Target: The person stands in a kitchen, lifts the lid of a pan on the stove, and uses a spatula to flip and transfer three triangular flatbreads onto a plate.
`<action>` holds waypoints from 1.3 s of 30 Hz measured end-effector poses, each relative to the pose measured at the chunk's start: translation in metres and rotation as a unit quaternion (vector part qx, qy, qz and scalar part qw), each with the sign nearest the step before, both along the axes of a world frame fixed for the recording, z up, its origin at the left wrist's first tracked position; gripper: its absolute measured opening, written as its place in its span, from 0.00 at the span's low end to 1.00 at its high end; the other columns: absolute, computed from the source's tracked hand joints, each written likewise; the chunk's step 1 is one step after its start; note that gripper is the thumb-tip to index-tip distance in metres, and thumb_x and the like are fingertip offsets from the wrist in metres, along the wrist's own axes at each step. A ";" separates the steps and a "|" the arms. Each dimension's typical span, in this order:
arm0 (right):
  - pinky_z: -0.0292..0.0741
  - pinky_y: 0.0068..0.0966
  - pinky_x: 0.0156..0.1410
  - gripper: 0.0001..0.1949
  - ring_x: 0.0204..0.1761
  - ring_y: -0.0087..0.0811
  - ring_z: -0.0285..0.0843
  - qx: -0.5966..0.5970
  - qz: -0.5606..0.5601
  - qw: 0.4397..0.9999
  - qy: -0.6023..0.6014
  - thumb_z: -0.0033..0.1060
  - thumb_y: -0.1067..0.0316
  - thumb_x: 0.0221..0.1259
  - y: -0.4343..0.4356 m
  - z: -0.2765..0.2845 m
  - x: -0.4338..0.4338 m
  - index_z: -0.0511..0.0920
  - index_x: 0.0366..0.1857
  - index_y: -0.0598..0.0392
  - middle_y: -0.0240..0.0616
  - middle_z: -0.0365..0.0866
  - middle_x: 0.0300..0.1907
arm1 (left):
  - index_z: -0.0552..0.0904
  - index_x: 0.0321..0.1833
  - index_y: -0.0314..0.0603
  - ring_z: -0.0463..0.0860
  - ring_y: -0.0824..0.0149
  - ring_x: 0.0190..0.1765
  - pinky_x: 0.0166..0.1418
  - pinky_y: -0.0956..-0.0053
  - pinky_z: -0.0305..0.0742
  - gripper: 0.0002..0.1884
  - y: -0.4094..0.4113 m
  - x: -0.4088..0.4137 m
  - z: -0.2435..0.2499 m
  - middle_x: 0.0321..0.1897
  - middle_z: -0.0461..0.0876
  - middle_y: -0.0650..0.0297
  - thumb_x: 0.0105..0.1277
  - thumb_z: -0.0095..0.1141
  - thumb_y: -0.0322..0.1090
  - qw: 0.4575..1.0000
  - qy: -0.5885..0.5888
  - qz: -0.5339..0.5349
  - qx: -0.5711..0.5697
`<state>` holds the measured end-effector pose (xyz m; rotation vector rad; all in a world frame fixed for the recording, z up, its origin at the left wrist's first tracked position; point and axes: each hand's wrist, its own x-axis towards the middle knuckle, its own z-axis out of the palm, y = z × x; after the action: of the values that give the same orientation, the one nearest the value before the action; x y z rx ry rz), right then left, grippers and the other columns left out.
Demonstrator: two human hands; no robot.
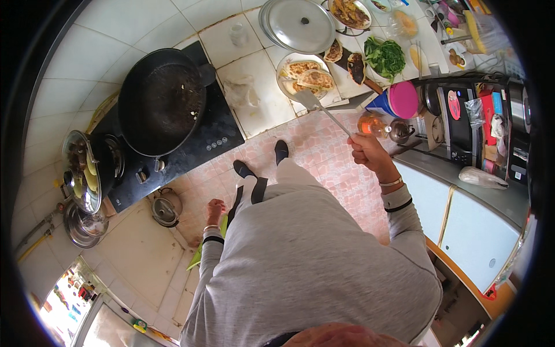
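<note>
My right hand [368, 154] grips the handle of a metal spatula [331, 115]. The spatula's blade overlaps the lower rim of a plate [282, 86] in view; whether it touches cannot be told. Several browned flatbreads [316, 80] lie on that plate. Low by my left thigh hangs my left hand [214, 210], fingers curled, and I see nothing in it. A large black wok [160, 104] sits on the black gas hob [221, 130], with a few pale crumbs inside. Two darker flatbreads [356, 68] rest to the right of the plate, on and beside a dark wooden-handled board or blade.
A metal lid [299, 26] lies behind the plate. Leafy greens [385, 58] fill a bowl at right. Beside the wok stands a glass-lidded pot [84, 171]. An oil bottle [372, 126], a pink-lidded bucket [403, 99] and a floor kettle [165, 210] stand lower down.
</note>
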<state>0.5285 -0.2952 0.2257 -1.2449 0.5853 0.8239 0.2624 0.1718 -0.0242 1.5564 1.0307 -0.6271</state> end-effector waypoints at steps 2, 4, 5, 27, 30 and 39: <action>0.51 0.17 0.13 0.08 0.07 0.21 0.52 -0.038 0.038 0.995 -0.082 0.41 0.65 0.55 0.001 -0.004 0.006 0.67 0.24 0.58 0.26 0.57 0.09 | 0.74 0.26 0.34 0.73 0.69 0.18 0.20 0.77 0.70 0.11 0.002 -0.006 -0.015 0.16 0.74 0.59 0.46 0.34 0.20 1.000 0.012 0.009 -0.015; 0.58 0.25 0.16 0.08 0.10 0.33 0.60 -0.339 0.139 0.840 -0.399 0.42 0.65 0.55 0.010 -0.017 0.020 0.66 0.24 0.59 0.36 0.64 0.11 | 0.74 0.25 0.34 0.73 0.69 0.18 0.20 0.77 0.70 0.11 0.002 -0.008 -0.017 0.16 0.74 0.59 0.46 0.34 0.20 1.000 0.009 0.015 -0.023; 0.62 0.29 0.17 0.09 0.12 0.38 0.64 -0.464 0.178 0.688 -0.528 0.43 0.65 0.55 0.014 -0.022 0.027 0.66 0.24 0.59 0.40 0.68 0.13 | 0.74 0.25 0.34 0.73 0.68 0.18 0.20 0.77 0.70 0.11 0.000 -0.007 -0.017 0.16 0.74 0.59 0.46 0.34 0.20 1.000 0.000 0.014 -0.027; 0.68 0.22 0.21 0.03 0.20 0.27 0.74 -0.603 0.420 0.327 -0.594 0.48 0.73 0.39 0.011 -0.033 0.117 0.68 0.20 0.53 0.33 0.70 0.16 | 0.73 0.26 0.36 0.73 0.68 0.17 0.20 0.76 0.71 0.13 -0.022 -0.016 -0.008 0.17 0.74 0.59 0.46 0.32 0.20 0.999 0.009 0.042 -0.025; 0.68 0.22 0.21 0.03 0.19 0.28 0.73 -0.600 0.401 0.294 -0.627 0.48 0.74 0.39 0.008 -0.034 0.127 0.67 0.20 0.54 0.34 0.68 0.17 | 0.73 0.26 0.33 0.72 0.69 0.18 0.21 0.77 0.70 0.12 -0.024 -0.008 -0.002 0.16 0.73 0.59 0.47 0.32 0.20 0.999 -0.008 0.034 -0.009; 0.68 0.25 0.24 0.03 0.21 0.30 0.72 -0.598 0.370 0.340 -0.624 0.48 0.72 0.39 -0.008 -0.029 0.116 0.67 0.19 0.52 0.34 0.69 0.18 | 0.73 0.26 0.34 0.73 0.69 0.19 0.22 0.77 0.71 0.11 -0.036 0.001 0.003 0.16 0.74 0.59 0.47 0.32 0.20 1.000 -0.002 0.022 -0.002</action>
<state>0.6443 -0.3037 0.1971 -3.0695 -1.0886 -0.4009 0.2631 0.1363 -0.0215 1.5266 1.0564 -0.5961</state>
